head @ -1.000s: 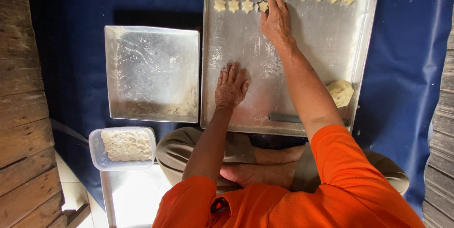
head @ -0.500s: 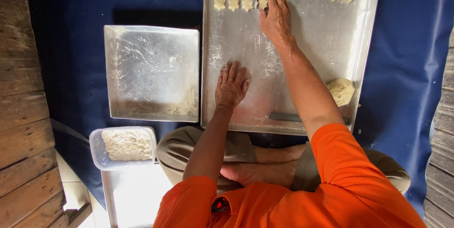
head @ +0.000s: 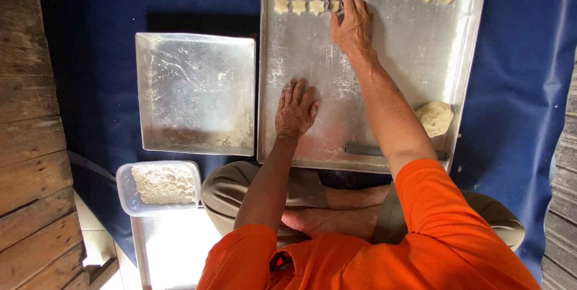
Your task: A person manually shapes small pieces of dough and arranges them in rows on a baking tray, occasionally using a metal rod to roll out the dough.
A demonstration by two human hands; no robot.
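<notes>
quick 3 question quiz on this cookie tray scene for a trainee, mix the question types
1. True or false: the left hand lies flat on the large tray.
2. Where is the right hand? A) at the second row of star cookies B) on the dough ball C) in the plastic tub
3. Fill in: the smaller tray lies to the ___ of the large one in the picture.

Key: 1 true; 2 A; 3 left

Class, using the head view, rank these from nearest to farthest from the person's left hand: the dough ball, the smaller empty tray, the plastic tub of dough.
From the left hand:
1. Smaller empty tray, just left.
2. Dough ball, right, on the big tray's edge.
3. Plastic tub, lower left.
</notes>
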